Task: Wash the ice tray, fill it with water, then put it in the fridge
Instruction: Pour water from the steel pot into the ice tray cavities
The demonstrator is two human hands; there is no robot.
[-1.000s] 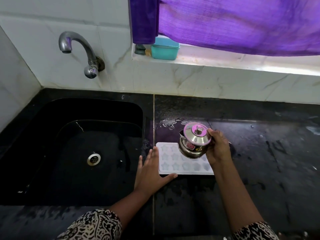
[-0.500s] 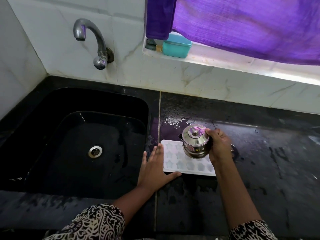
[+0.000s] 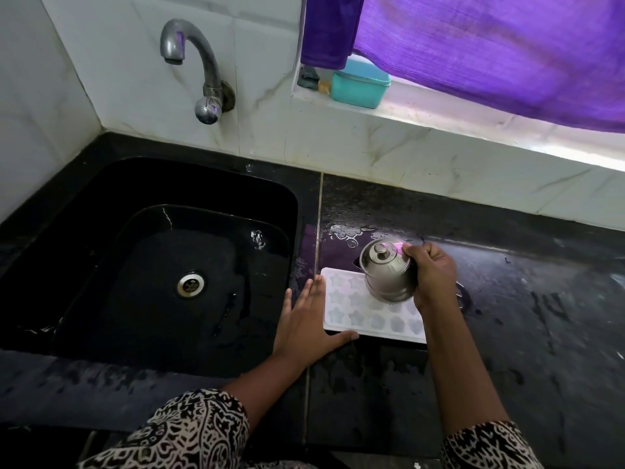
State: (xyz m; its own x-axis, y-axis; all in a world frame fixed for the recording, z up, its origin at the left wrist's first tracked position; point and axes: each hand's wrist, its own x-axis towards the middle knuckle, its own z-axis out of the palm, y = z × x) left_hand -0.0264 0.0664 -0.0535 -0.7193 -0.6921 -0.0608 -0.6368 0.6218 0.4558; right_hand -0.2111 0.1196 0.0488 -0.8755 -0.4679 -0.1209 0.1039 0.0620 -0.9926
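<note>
1. Ice tray (image 3: 350, 311): white, rectangular, plastic, with star-shaped cells. It lies flat on the counter just right of the sink, its left edge parallel to the sink's right rim and close to it. A thin counter seam runs between the two. Its cells look pale, and you cannot tell how full they are.
2. Your left hand (image 3: 304, 321): laid flat and relaxed, fingers straight, on the strip between sink rim and tray. The fingertips lie along the tray's sink-side edge, and the thumb runs along its near edge.
3. Your right hand (image 3: 434, 277): grasping the pot from the side away from the sink, fingers curled round it.
4. Pot (image 3: 387, 274): small, round, polished steel, with a knobbed lid and a short spout pointing towards the sink. It is held over the tray's far half. You cannot make out any water pouring.
5. Sink (image 3: 142, 177): black, deep, with rounded corners and a steel drain in its floor.
6. Tap (image 3: 203, 66): curved grey metal, on the white tiled wall behind the sink.
7. Counter (image 3: 541, 333): black stone, wet-streaked, running wide to the right, away from the sink. A puddle (image 3: 345, 230) sits beyond the tray.
8. Box (image 3: 360, 84): teal plastic with a lid, on the sill behind and right of the sink, under a purple curtain (image 3: 490, 45).
</note>
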